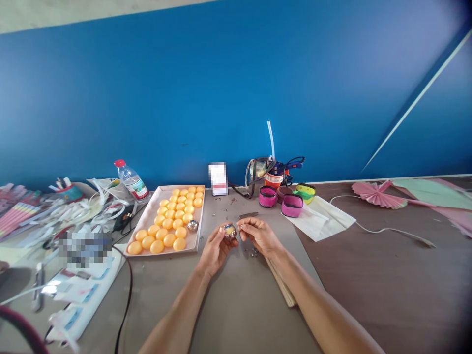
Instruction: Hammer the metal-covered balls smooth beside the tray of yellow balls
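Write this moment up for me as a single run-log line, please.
left hand: holds glittery ball | right hand: at ball's side, grip unclear | nearby: tray of orange balls, one silver ball

tray (153,210) crowds left; pink rolls (280,199) block ahead.

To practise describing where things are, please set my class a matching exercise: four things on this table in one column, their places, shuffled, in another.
Things
1. small shiny glittered ball
2. clear plastic bottle with red cap
3. round orange plastic balls
4. pink pleated paper fan

Places
a. in the shallow beige tray
b. far right on the brown table
c. held by the left hand
d. by the tray's far left corner

Pairs: 1-c, 2-d, 3-a, 4-b
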Demonstrator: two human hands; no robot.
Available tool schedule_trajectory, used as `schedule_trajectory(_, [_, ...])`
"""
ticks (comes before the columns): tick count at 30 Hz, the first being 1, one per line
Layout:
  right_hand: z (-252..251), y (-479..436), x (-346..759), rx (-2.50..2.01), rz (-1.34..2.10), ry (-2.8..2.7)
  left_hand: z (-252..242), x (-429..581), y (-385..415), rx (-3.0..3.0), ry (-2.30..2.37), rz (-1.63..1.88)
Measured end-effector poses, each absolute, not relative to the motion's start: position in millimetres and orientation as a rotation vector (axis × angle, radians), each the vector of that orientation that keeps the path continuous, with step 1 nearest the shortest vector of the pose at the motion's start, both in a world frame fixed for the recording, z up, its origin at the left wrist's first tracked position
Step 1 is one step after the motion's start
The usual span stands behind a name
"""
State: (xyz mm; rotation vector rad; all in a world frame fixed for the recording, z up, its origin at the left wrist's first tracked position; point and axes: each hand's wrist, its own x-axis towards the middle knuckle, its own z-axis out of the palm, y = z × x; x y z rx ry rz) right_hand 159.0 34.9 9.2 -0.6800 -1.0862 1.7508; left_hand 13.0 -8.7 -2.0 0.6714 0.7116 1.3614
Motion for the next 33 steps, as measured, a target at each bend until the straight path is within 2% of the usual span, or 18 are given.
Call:
schedule_trajectory(14, [5.0, 37.0, 159.9, -0.737, 1.78, -1.188, -3.0, 14.9, -10.6, 0.693, 0.686, 1.315])
schedule_trajectory(24, [9.5, 36.1, 162.7, -0.678, 1.989, -1.072, -1.6, 16.7, -12.5, 0.719, 0.68, 1.279])
schedule_trajectory(33, [12.0, 34.3, 162.6, -0.675, 2.042, -1.039, -1.5, 16.4, -13.7, 0.721, 0.703, 1.283])
